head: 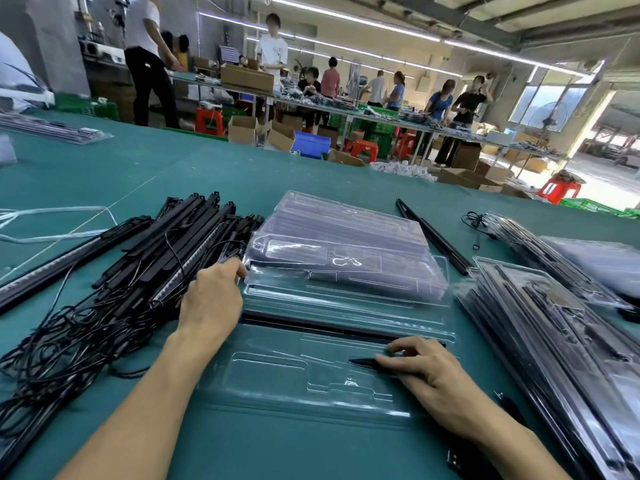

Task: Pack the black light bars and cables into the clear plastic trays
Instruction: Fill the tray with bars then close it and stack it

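Bare left hand (211, 299), right hand (427, 372)

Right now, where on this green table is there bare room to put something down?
Bare green cloth lies beyond the stack of clear trays, toward the far edge, and in a smaller patch below the open tray at the near edge. Crowded: light bars and cables piled on the left, packed trays on the right.
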### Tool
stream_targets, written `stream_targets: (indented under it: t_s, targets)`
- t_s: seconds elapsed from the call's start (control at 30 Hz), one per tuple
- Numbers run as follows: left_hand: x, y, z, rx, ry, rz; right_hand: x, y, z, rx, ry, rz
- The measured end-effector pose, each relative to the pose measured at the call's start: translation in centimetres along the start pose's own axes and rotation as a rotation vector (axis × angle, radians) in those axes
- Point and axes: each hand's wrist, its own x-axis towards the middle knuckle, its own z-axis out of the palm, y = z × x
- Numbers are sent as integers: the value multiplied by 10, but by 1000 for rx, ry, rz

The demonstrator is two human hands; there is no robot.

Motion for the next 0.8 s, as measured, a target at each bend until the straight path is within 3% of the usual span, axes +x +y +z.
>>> stream_targets:
  t_s: [0.27,0.43,0.53,0.63,0.8]
  targets:
    - [-2,7,-4,14,15,12,14,-10,-3,19,40,131]
    - [13,17,-4,85,204,62,25,-27,9,-83,135,96]
    - [42,12,-8,132,286,-45,21,-26,17,-88,159,112]
    - [69,-12,-18,251,221,-210,19,-24,19,-52,164,114]
    - [84,-58,-21,349,-45,-490,23,-20,19,-31,133,99]
